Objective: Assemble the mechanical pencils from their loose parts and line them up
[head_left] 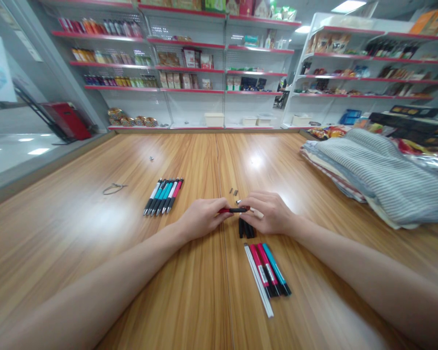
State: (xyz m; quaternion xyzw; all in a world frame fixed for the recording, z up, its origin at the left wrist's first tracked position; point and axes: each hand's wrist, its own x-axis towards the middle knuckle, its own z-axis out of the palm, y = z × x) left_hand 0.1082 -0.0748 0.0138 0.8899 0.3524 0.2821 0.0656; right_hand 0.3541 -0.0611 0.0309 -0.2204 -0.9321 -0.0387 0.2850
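My left hand [200, 218] is curled nearly closed, thumb and fingertips pinching the red end of a pen [235, 210]. My right hand [270, 214] is likewise narrowed to a pinch, gripping the black end of the same pen, with the other fingers folded loosely over it. The pen lies level between the two hands, just above the worktop [95, 233], near its middle seam and directly ahead of me. Both wrists sit low, close to the wood; whether they rest on it I cannot tell. A pale, thin part shows at my right fingertips, but it is too small to identify. Under my right hand, touching its heel side, lies a small cluster of black sleeves [246, 228]. Nearer to me, just beside that cluster, a group of barrels [266, 274] lies side by side: white, red and teal, angled slightly to the right. Just beyond the pen, a few tiny metal bits [233, 191] lie apart on the wood. To the left of my left hand, near but not touching, a pen row [163, 196] lies in parallel, tips toward me, in white, teal and red. Further left lies a loop [113, 188] of thin band. On the right side of the worktop, well apart from my hands, is a stack of folded striped cloth [379, 170]. Shelves [190, 68] of goods stand behind the far edge.
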